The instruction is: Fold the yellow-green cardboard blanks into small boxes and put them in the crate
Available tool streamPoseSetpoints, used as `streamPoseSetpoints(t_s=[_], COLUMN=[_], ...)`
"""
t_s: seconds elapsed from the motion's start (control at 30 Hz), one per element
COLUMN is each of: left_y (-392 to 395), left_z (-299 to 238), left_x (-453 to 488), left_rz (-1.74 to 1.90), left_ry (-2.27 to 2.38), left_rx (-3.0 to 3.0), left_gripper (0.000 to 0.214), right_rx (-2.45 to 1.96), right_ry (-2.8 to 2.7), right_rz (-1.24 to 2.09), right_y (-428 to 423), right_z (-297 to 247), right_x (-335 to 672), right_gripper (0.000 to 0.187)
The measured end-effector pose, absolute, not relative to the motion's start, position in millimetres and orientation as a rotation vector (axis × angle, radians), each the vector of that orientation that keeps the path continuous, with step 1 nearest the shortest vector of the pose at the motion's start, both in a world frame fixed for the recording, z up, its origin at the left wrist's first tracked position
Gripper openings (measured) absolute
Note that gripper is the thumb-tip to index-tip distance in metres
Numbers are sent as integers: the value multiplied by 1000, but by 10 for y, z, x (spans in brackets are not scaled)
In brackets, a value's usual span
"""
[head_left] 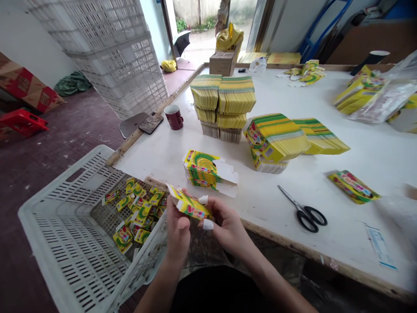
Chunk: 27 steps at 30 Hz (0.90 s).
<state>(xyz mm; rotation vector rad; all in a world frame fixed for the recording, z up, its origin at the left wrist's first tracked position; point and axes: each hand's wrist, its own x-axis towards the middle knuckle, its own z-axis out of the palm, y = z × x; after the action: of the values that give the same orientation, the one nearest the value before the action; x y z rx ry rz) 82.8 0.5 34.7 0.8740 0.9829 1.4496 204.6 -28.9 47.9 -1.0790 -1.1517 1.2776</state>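
Note:
Between my hands is a small yellow and green crayon box (194, 208), held just in front of the table edge. Its left end flap stands up. My left hand (177, 230) is closed around that end, and my right hand (224, 221), with white tape on two fingertips, pinches the other end. Right behind them, a short stack of similar crayon boxes (202, 167) lies on the table with white flaps spread out to the right. Below left, a white plastic crate (70, 234) holds several small yellow boxes (141, 213).
Tall bundles of flat cartons (236, 93) and leaning carton stacks (278, 134) stand on the white table (260, 204). Scissors (302, 211) and a flat yellow packet (353, 186) lie to the right. A mug (173, 117) and a phone (151, 123) sit near the left edge.

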Motion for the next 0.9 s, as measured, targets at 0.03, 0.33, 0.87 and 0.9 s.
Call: streamPoseSetpoints(t_s=[0.03, 0.33, 0.87, 0.9], left_y=[-1, 171, -162, -168], left_z=[319, 644, 555, 521], left_x=[802, 362, 677, 683], left_rz=[1469, 1279, 805, 849], left_ry=[1008, 1017, 1182, 1108], left_rx=[892, 1015, 2081, 2091], left_gripper=[47, 72, 78, 78], right_rx=[-1071, -1125, -1110, -1066], right_ry=[-1163, -1711, -983, -915], right_rz=[1250, 724, 1229, 1404], right_y=[-271, -262, -366, -361], right_z=[480, 756, 539, 537], right_x=[2080, 2427, 2214, 2187], right_gripper=[29, 27, 54, 49])
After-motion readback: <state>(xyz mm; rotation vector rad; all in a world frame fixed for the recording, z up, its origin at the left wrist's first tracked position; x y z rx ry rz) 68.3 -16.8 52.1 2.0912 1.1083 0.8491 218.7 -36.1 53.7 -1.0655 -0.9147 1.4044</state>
